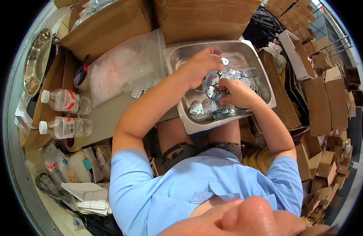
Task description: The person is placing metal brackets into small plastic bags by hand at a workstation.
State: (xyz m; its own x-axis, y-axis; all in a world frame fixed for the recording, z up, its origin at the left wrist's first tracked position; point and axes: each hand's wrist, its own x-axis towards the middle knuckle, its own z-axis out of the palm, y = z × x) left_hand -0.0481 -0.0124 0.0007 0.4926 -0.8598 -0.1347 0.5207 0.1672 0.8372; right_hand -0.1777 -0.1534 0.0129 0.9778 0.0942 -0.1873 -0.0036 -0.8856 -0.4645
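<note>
My left hand (201, 67) is over the far left part of a rectangular stainless steel tray (269, 88). Its fingers are closed on a small clear plastic bag (207, 80) with red lines at its top. Inside the same tray, close to that bag, my right hand (239, 93) bends its fingers around a small silver metal piece (218, 95), whose full shape is hidden. Around both hands lie several rounded silver metal plates (196, 107) with holes, along with some bagged or loose hardware (220, 113) near the tray's front.
Left of the tray a large clear bag (126, 67) holds more small plastic bags. Loose metal pieces (137, 93) lie beside my left forearm. Two water bottles (67, 128) rest on their sides farther left. Cardboard boxes (207, 19) stand behind the tray; more boxes (323, 104) crowd the right.
</note>
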